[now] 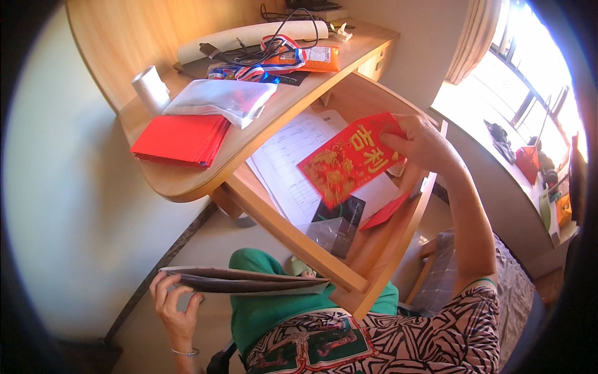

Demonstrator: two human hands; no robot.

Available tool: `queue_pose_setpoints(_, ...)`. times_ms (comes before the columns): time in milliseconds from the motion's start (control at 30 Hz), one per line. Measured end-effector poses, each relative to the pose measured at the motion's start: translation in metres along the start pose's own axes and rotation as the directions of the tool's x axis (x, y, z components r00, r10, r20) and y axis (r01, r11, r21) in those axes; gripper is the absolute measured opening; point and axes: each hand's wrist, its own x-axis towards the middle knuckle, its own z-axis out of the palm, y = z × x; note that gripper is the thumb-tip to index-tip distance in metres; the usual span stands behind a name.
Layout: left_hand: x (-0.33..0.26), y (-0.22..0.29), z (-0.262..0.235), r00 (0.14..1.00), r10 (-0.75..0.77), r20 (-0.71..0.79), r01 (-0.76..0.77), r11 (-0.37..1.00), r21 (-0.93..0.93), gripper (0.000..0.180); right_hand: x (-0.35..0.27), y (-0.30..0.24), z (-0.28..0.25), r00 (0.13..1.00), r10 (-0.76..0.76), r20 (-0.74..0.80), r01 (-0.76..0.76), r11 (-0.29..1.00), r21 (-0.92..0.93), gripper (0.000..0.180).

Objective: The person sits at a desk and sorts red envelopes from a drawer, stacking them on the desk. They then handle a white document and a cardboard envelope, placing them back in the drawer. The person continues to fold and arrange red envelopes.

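My right hand (427, 146) pinches the right end of a red envelope (339, 165) with gold printing, above an open wooden drawer (293, 235). Under it in the drawer lie white printed papers (283, 153), a dark card (355, 212) and a clear plastic sleeve (317, 230). Another red envelope (387, 213) rests by the drawer's front panel. Low at the left, over my lap, my left hand (173, 311) grips a thin, flat folder-like stack (243, 282) by its left end. That stack shows almost edge-on, so its contents are hidden.
On the desk (180, 187) sit a pile of red envelopes (177, 138), a white translucent pouch (215, 100) and a white roll (150, 90). Behind them are a long paper roll (261, 38), black cables, striped ribbons and an orange packet (322, 58). A windowsill holds several things at right.
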Motion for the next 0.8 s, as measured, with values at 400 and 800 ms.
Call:
queue_pose_setpoints(400, -0.004, 0.003, 0.001, 0.997, -0.072, -0.041, 0.072, 0.997, -0.007, 0.024, 0.007, -0.011, -0.003, 0.998, -0.036, -0.056, 0.06, 0.853, 0.519, 0.033)
queue_pose_setpoints(800, -0.012, -0.007, 0.002, 0.994, -0.052, -0.101, 0.048, 0.998, -0.04, 0.026, 0.049, -0.1, -0.023, 0.977, -0.159, -0.142, 0.211, 0.636, 0.742, 0.052)
